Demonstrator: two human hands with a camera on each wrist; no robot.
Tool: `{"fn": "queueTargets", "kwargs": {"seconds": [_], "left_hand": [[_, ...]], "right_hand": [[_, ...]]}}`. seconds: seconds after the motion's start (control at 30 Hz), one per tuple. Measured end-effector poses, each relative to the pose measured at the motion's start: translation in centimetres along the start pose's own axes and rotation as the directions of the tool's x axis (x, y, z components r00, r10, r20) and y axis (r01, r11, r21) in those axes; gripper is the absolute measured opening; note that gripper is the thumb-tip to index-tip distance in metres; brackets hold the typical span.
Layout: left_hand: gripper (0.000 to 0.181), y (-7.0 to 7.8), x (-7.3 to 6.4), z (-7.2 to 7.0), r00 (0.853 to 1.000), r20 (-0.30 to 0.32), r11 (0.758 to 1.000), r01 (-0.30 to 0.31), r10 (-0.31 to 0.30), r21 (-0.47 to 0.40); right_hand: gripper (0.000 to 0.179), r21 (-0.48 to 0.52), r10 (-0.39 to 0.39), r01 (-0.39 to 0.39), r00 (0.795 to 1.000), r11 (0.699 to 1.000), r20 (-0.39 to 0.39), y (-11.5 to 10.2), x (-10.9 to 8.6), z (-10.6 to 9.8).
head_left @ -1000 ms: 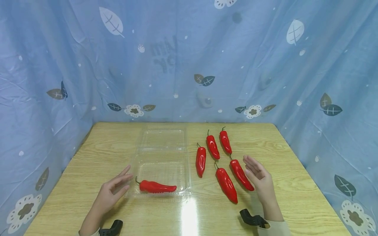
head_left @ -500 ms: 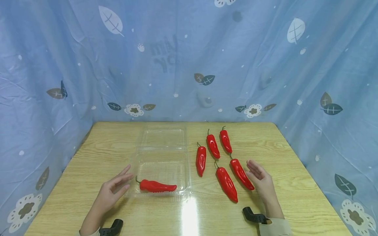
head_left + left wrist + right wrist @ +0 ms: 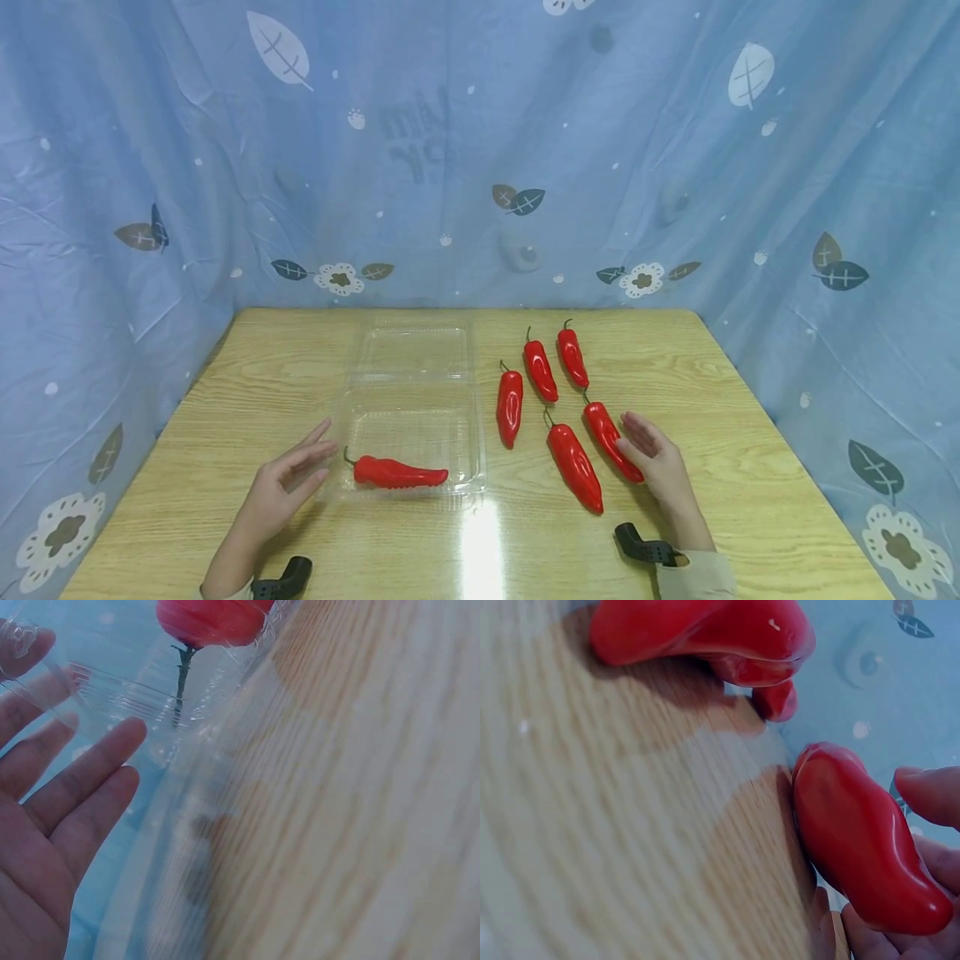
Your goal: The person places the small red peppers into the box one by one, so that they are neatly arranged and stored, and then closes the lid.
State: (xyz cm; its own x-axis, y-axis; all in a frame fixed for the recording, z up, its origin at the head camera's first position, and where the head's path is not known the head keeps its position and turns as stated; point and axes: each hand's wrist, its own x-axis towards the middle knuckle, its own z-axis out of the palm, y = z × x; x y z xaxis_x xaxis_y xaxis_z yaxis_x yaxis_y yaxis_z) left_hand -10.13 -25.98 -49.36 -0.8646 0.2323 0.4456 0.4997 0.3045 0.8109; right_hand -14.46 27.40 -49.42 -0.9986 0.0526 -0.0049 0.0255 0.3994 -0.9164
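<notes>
A clear plastic clamshell container (image 3: 420, 390) lies unfolded on the table, with one red chili pepper (image 3: 401, 473) along its near side. My left hand (image 3: 279, 492) hovers at the container's left edge, fingers spread and holding nothing; in the left wrist view, the fingers (image 3: 101, 769) show beside its clear wall. My right hand (image 3: 660, 462) is beside the rightmost red chili pepper (image 3: 609, 437), thumb over its right side. In the right wrist view that pepper (image 3: 866, 844) lies between thumb and fingers, the thumb standing apart from it.
Several more red chili peppers lie right of the container, the largest (image 3: 575, 468) close to the right hand's pepper and others (image 3: 510, 408) farther back. A blue patterned curtain (image 3: 480, 167) encloses the wooden table (image 3: 247, 375) at back and sides.
My right hand has drawn back slightly toward me and then moved left, its thumb now overlapping the rightmost pepper. My left hand and the peppers have stayed in place.
</notes>
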Motion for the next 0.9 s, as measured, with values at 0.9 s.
{"fn": "queueTargets", "kwargs": {"seconds": [0.9], "left_hand": [[0.033,0.18,0.11,0.0,1.0,0.005,1.0,-0.011,0.011,-0.022]], "right_hand": [[0.064,-0.231,-0.021,0.031,0.999,0.973,0.046,0.01,-0.13,0.85]]}}
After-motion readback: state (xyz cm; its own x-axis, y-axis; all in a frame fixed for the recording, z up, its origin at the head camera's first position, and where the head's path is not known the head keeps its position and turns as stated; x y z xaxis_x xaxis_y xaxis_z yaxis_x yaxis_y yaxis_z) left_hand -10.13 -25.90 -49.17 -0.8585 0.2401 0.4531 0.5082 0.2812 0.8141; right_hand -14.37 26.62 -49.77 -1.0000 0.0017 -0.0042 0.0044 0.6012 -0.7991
